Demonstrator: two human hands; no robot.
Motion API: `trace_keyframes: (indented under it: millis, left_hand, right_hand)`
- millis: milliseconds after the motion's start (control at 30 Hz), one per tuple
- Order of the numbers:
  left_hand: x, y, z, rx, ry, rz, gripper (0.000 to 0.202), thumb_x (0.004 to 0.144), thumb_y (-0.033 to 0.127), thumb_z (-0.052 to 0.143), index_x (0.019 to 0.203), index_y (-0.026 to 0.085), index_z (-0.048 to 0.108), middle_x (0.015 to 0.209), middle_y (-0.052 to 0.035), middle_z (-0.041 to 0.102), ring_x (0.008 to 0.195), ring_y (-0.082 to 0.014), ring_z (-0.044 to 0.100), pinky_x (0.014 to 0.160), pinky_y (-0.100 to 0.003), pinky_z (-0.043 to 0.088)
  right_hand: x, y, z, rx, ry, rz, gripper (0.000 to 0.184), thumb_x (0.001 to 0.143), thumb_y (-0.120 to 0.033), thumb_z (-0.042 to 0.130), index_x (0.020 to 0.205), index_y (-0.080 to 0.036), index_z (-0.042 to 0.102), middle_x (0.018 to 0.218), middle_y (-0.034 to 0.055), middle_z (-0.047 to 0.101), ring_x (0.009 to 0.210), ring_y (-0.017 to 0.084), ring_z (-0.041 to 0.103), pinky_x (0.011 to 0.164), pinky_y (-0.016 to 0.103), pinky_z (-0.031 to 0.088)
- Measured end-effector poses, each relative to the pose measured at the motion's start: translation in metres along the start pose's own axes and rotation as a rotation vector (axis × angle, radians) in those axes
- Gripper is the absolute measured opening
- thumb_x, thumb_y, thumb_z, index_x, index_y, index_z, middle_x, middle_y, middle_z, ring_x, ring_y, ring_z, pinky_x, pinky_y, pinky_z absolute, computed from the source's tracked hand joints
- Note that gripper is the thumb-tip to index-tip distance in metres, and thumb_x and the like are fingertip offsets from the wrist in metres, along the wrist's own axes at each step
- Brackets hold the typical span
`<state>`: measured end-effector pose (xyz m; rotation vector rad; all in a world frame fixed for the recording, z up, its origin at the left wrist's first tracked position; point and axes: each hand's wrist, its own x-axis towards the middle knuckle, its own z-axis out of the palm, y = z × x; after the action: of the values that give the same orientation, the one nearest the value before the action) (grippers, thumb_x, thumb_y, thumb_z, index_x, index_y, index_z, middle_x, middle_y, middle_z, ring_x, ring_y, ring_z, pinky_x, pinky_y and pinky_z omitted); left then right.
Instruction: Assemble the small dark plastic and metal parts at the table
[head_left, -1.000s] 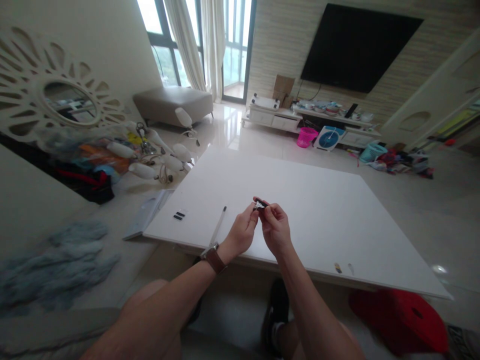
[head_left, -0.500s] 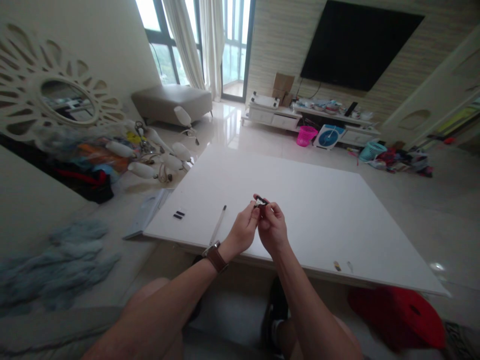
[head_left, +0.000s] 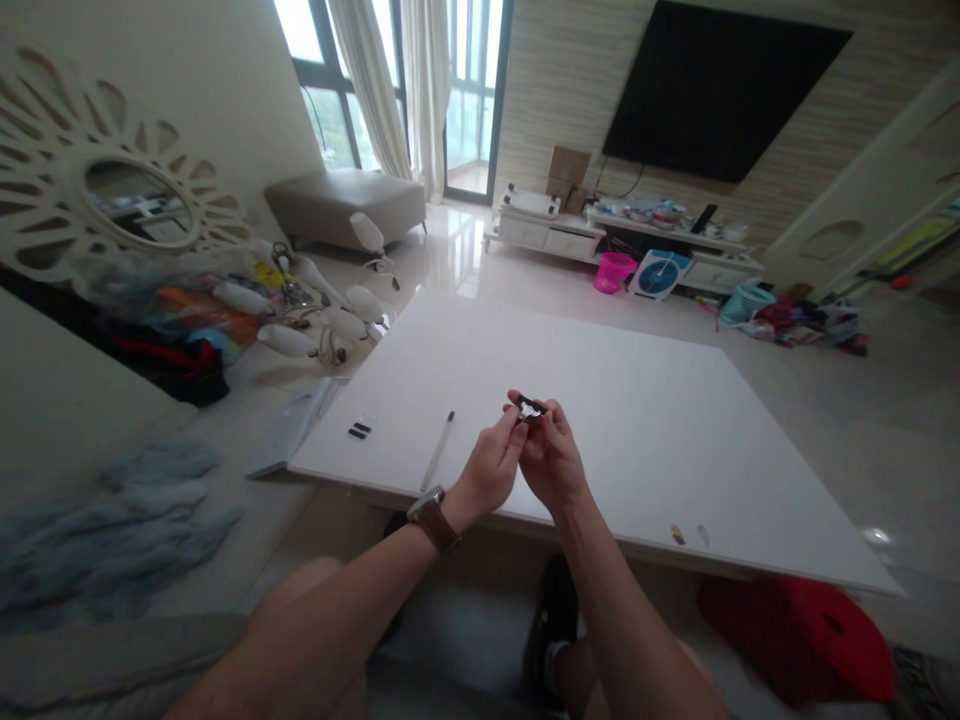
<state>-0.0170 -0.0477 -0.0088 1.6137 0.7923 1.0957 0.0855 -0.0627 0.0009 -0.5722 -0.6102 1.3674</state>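
A small black and silver clip (head_left: 531,408) is pinched between the fingertips of both my hands above the white table (head_left: 645,420). My left hand (head_left: 491,468), with a brown-strapped watch on its wrist, closes on the clip's left side. My right hand (head_left: 553,462) closes on its right side, the two hands touching. A white pen (head_left: 437,451) lies on the table left of my left hand. Two small black pieces (head_left: 358,430) rest near the table's left corner.
A white remote-like device (head_left: 294,425) leans at the table's left edge. A chandelier with white shades (head_left: 319,310) lies on the floor beyond. A red stool (head_left: 806,625) stands under the table's right front. Two tiny items (head_left: 686,535) sit near the front edge.
Both hands with the clip have shifted slightly to the right and a little lower; the clip has turned a bit between the fingertips.
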Motion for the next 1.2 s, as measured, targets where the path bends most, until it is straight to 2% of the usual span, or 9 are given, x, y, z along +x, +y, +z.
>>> trace_keyframes:
  millis: [200, 333, 533, 700, 833, 1000, 1200]
  left_hand:
    - [-0.004, 0.003, 0.002, 0.152, 0.012, 0.061, 0.038, 0.103, 0.045, 0.032, 0.11, 0.015, 0.055, 0.075, -0.0052, 0.062, 0.063, -0.0166, 0.056, 0.056, -0.027, 0.036]
    - [-0.009, 0.003, 0.004, 0.269, 0.039, 0.093, 0.036, 0.103, 0.039, 0.032, 0.119, 0.015, 0.053, 0.082, -0.0087, 0.067, 0.07, -0.0207, 0.062, 0.061, -0.029, 0.039]
    - [-0.014, 0.004, 0.006, 0.262, 0.073, 0.133, 0.034, 0.103, 0.036, 0.032, 0.121, 0.016, 0.052, 0.089, -0.0108, 0.068, 0.077, -0.0226, 0.064, 0.066, -0.031, 0.042]
    - [-0.016, -0.001, 0.008, 0.155, 0.099, 0.082, 0.038, 0.103, 0.042, 0.032, 0.116, 0.014, 0.053, 0.076, -0.0063, 0.062, 0.062, -0.017, 0.055, 0.056, -0.028, 0.035]
    - [-0.016, -0.003, 0.008, 0.015, 0.093, 0.072, 0.04, 0.102, 0.048, 0.034, 0.112, 0.015, 0.054, 0.071, -0.0023, 0.057, 0.057, -0.0135, 0.047, 0.054, -0.027, 0.034]
    - [-0.013, 0.002, 0.011, -0.204, 0.062, 0.077, 0.039, 0.103, 0.048, 0.034, 0.086, 0.017, 0.051, 0.063, 0.003, 0.044, 0.055, -0.0102, 0.039, 0.052, -0.025, 0.032]
    - [-0.009, 0.001, 0.016, -0.424, 0.093, 0.013, 0.04, 0.099, 0.053, 0.042, 0.079, 0.018, 0.046, 0.062, 0.0044, 0.038, 0.051, -0.0081, 0.031, 0.046, -0.023, 0.024]
  right_hand:
    - [-0.003, -0.001, -0.002, 0.012, -0.007, 0.005, 0.029, 0.071, -0.038, 0.085, 0.079, -0.027, 0.059, 0.112, -0.0008, 0.075, 0.1, 0.019, 0.071, 0.095, 0.037, 0.053]
    - [-0.005, -0.002, -0.004, 0.0, -0.023, 0.019, 0.033, 0.069, -0.039, 0.087, 0.075, -0.026, 0.057, 0.11, -0.0008, 0.076, 0.102, 0.021, 0.071, 0.096, 0.04, 0.052]
    - [-0.007, -0.008, -0.006, -0.052, -0.066, 0.003, 0.035, 0.068, -0.04, 0.088, 0.07, -0.025, 0.056, 0.109, 0.0016, 0.076, 0.102, 0.023, 0.071, 0.101, 0.042, 0.05]
    - [-0.006, -0.006, -0.003, -0.047, -0.092, -0.008, 0.031, 0.069, -0.038, 0.087, 0.071, -0.025, 0.059, 0.109, 0.0018, 0.076, 0.1, 0.022, 0.072, 0.1, 0.041, 0.051]
    - [-0.007, -0.005, 0.0, -0.06, -0.082, -0.025, 0.029, 0.07, -0.038, 0.087, 0.074, -0.025, 0.061, 0.109, 0.0031, 0.076, 0.101, 0.022, 0.072, 0.1, 0.04, 0.051]
    - [-0.006, -0.01, 0.002, -0.12, -0.047, -0.092, 0.036, 0.067, -0.036, 0.089, 0.094, -0.026, 0.067, 0.107, 0.0061, 0.077, 0.101, 0.023, 0.072, 0.097, 0.04, 0.054]
    - [-0.001, -0.01, 0.0, -0.119, -0.056, -0.113, 0.042, 0.067, -0.033, 0.088, 0.103, -0.027, 0.067, 0.108, 0.005, 0.077, 0.1, 0.021, 0.072, 0.096, 0.036, 0.055]
